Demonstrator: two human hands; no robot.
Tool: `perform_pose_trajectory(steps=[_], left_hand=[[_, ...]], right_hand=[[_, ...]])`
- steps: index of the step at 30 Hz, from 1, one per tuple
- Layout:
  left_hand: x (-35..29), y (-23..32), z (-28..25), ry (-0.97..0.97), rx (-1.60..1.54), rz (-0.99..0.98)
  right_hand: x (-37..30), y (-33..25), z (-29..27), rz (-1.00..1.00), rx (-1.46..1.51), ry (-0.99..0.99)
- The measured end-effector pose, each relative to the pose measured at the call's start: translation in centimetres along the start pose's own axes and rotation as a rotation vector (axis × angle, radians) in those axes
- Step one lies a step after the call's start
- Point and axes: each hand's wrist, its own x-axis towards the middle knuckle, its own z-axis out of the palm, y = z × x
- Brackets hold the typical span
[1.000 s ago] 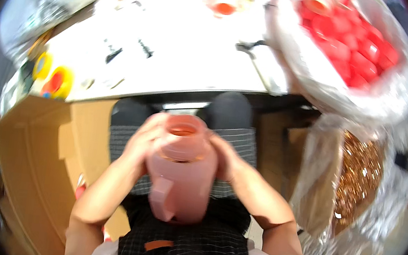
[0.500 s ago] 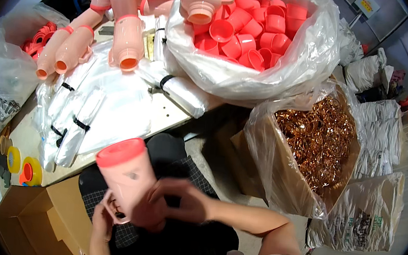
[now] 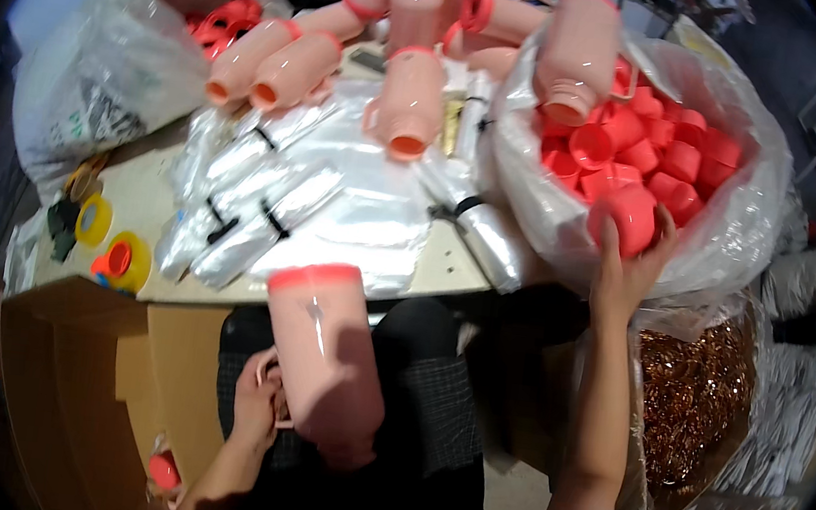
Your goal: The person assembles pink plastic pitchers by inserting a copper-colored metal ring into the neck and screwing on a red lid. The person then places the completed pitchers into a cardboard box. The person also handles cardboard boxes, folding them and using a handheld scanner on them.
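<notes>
The left hand (image 3: 257, 407) is closed around the handle of a pink plastic jug (image 3: 323, 361), holding it upright over the lap, below the desk's (image 3: 143, 195) near edge. The right hand (image 3: 631, 265) reaches up into the clear bag (image 3: 733, 232) at the desk's right edge, fingers curled around a red cap (image 3: 626, 215) among many others. More pink jugs (image 3: 410, 104) lie on their sides along the desk's far edge, with clear plastic sleeves (image 3: 263, 203) spread across its middle. Tape rolls (image 3: 125, 261) sit at its left edge.
</notes>
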Motion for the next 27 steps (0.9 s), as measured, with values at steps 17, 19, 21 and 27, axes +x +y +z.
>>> perform_pose_trajectory(steps=[17, 19, 21, 27], left_hand=[[-3.6, 3.2, -0.7, -0.439, 0.91, 0.505], [-3.1, 3.3, 1.3, -0.627, 0.843, 0.45], [0.8, 4.3, 3.2, -0.85, 0.804, 0.589], [16.9, 1.6, 11.5, -0.228, 1.191, 1.101]], right_hand=[[-18.1, -5.3, -2.0, 0.557, 0.686, -0.999], [-15.9, -2.6, -0.2, 0.792, 1.011, -1.003], [-15.6, -2.9, 0.2, 0.704, 1.086, -1.305], [-14.2, -5.1, 2.3, 0.431, 0.862, -1.519]])
